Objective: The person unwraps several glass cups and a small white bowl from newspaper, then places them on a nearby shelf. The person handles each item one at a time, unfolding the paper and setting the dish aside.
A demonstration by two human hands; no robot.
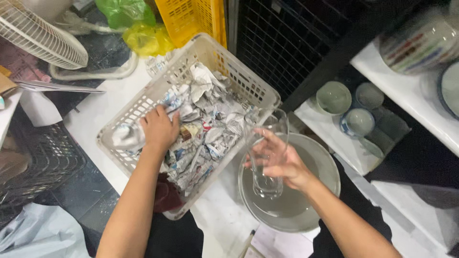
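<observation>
Glass tumbler (266, 153), clear and tall, is gripped around its side by the right hand (282, 160), the fingers spread across the wall facing the camera. Its long axis is seen nearly upright, tilted slightly, with the open mouth pointing up and away from the wrist and the thick base pointing down. Directly beneath the right hand a round grey basin (313, 157) is seen; the tumbler's base is held above or in it, and contact cannot be judged. Open room is left over the basin on the far side of the hand, bounded there by the edge of a white shelf (334, 143) carrying small bowls (333, 97).

Just beside the tumbler's mouth, on the thumb side of the right hand, the rim of a white plastic basket (239, 71) is met, so little clearance is left there. The basket is filled with crumpled newspaper (210, 124). The left hand (159, 129) is laid palm down inside it, fingers curled onto the paper; whether a wad is grasped cannot be told. Beyond the left hand's knuckles a yellow crate (191, 19) and a white fan (38, 33) are seen.
</observation>
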